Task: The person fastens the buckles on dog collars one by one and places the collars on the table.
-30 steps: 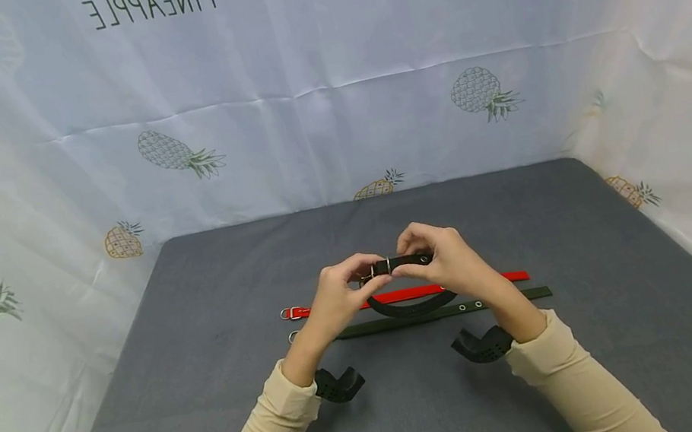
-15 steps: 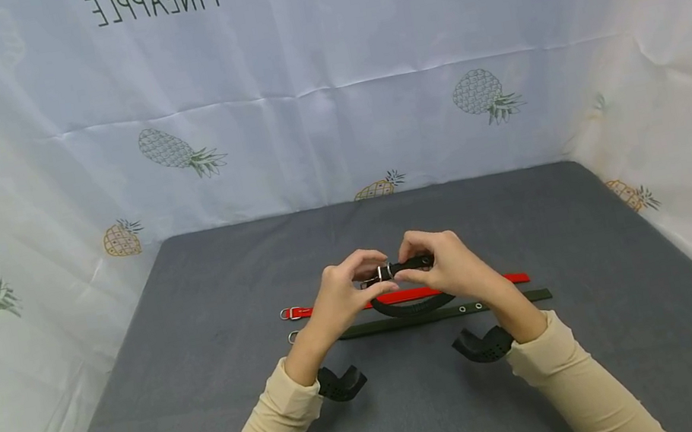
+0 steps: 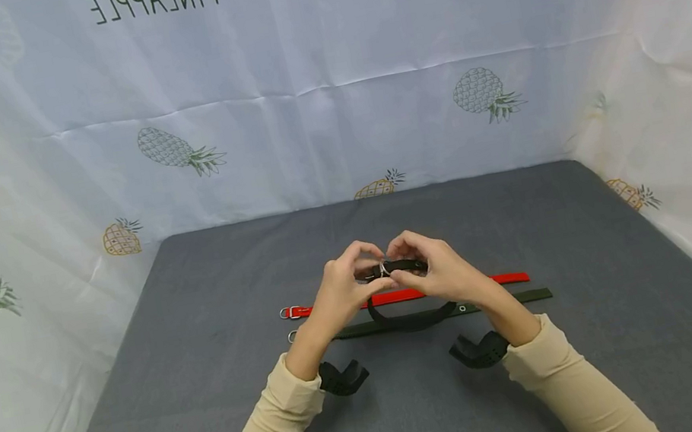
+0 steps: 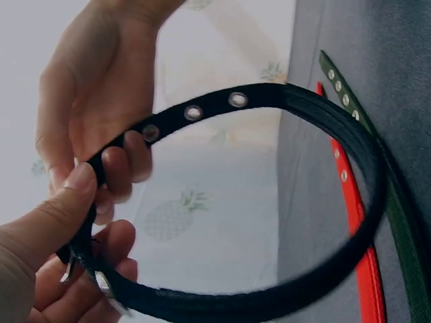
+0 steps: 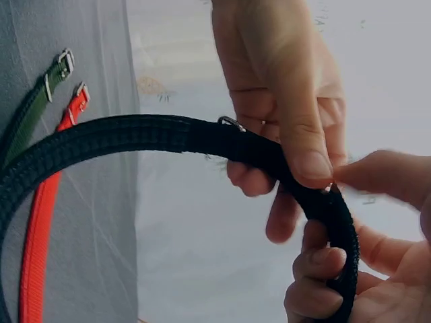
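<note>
A black collar (image 3: 415,323) is held up, bent into a loop, above the table. My left hand (image 3: 336,293) pinches its buckle end; the metal buckle (image 4: 67,268) and a ring (image 5: 231,123) show by the fingers. My right hand (image 3: 442,272) grips the other end, where a row of metal eyelets (image 4: 193,112) runs along the strap. Both hands' fingertips nearly meet at the metal fitting (image 3: 385,268). In the right wrist view, fingers and strap hide the buckle, so how far the strap end is through it cannot be told. The loop hangs below both hands.
Beneath the hands, a red collar (image 3: 510,278) and a dark green collar (image 3: 534,295) lie straight, side by side, on the grey table (image 3: 233,282). Black curved pieces (image 3: 344,378) stick out at both wrists. White pineapple-print curtains (image 3: 330,126) enclose the back and sides.
My right hand has moved left, closer to my left hand, bringing the eyelet end along. The black collar's loop hangs slightly lower. The red and green collars stay put.
</note>
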`<state>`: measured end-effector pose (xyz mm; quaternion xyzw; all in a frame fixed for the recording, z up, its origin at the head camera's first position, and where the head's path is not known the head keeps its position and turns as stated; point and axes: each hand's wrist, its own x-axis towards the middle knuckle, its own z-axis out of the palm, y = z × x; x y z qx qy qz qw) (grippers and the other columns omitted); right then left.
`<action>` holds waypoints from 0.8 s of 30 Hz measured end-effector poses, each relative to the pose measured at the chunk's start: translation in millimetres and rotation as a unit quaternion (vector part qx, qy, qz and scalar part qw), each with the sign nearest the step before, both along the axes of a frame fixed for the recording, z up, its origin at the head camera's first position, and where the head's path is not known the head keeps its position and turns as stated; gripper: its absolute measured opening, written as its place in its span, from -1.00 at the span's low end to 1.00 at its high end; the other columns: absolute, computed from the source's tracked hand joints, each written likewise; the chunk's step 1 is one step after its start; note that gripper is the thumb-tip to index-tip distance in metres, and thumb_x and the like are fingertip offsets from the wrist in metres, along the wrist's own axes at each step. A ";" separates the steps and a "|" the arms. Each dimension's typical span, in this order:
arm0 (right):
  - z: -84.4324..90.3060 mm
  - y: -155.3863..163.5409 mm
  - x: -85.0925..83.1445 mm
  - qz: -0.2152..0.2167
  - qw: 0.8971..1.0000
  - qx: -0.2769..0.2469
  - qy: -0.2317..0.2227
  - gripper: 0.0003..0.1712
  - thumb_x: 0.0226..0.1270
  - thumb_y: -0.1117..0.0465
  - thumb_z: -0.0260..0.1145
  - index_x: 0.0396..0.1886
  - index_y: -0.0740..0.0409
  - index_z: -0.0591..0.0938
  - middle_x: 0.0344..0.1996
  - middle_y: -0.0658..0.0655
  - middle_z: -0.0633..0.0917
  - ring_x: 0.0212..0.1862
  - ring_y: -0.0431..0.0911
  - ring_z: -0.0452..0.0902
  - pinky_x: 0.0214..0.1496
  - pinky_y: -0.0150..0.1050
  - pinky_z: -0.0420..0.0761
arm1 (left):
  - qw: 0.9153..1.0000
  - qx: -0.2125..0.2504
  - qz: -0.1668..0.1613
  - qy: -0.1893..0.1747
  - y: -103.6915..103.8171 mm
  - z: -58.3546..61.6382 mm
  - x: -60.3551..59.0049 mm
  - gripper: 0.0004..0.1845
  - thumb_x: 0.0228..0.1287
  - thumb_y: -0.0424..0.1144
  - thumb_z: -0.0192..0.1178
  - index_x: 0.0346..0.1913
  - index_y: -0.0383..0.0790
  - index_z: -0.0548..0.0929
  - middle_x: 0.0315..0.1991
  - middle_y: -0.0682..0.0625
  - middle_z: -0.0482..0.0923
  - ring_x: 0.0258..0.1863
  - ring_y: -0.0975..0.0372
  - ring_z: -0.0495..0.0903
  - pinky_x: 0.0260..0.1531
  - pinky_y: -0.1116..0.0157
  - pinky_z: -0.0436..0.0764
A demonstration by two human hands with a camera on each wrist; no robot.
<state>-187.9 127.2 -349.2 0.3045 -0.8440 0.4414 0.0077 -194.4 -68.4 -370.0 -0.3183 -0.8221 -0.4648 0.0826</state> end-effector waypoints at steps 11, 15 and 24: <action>-13.1 -4.4 -1.1 -0.052 0.998 -0.040 0.003 -0.72 0.23 0.24 0.39 -0.07 0.20 0.64 -0.13 0.22 0.69 -0.24 -0.15 0.58 -0.30 -0.39 0.54 | 0.999 -0.017 0.000 -0.029 6.7 3.2 2.6 -0.54 0.13 -0.35 0.38 0.06 -0.29 0.43 -0.10 -0.22 0.73 -0.25 0.07 0.74 -0.25 0.40 0.67; -14.2 -0.5 -1.8 -0.055 0.996 -0.063 -0.011 -0.75 0.25 0.26 0.37 -0.08 0.20 0.65 -0.19 0.24 0.68 -0.44 -0.27 0.47 -0.42 -0.39 0.47 | 0.996 0.007 -0.032 -0.079 5.1 3.9 2.7 -0.48 0.15 -0.32 0.36 0.16 -0.29 0.42 0.08 -0.24 0.63 0.05 0.01 0.67 0.06 0.25 0.65; -11.7 8.2 -2.5 -0.065 0.996 -0.066 0.014 -0.77 0.25 0.30 0.36 -0.10 0.22 0.64 -0.22 0.24 0.67 -0.53 -0.28 0.31 -0.48 -0.41 0.35 | 0.994 0.041 -0.020 -0.095 -1.4 3.1 4.8 -0.62 0.25 -0.31 0.28 0.12 -0.31 0.55 0.08 -0.21 0.58 0.11 0.00 0.60 0.19 0.06 0.57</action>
